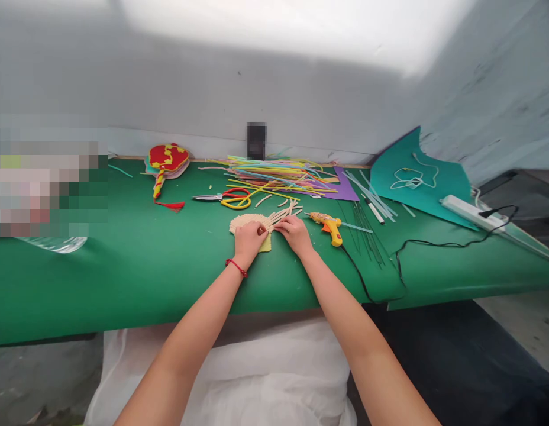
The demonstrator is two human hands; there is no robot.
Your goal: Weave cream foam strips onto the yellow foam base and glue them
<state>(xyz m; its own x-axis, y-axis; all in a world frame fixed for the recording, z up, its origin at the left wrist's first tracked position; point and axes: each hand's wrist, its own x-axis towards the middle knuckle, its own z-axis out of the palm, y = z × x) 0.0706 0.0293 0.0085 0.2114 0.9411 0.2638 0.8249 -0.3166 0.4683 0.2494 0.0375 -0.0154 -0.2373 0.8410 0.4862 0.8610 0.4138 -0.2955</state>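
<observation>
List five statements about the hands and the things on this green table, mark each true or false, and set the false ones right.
1. A red bracelet is on the left wrist. True.
2. The left hand holds the scissors. False: it is on the beige piece, and the scissors lie apart from it on the table.
3. The yellow glue gun lies to the right of the right hand. True.
4. The white power strip is at the left end of the table. False: it is at the right, by the teal sheet.
5. The tassel near the red-and-yellow fan is blue. False: it is red.
</observation>
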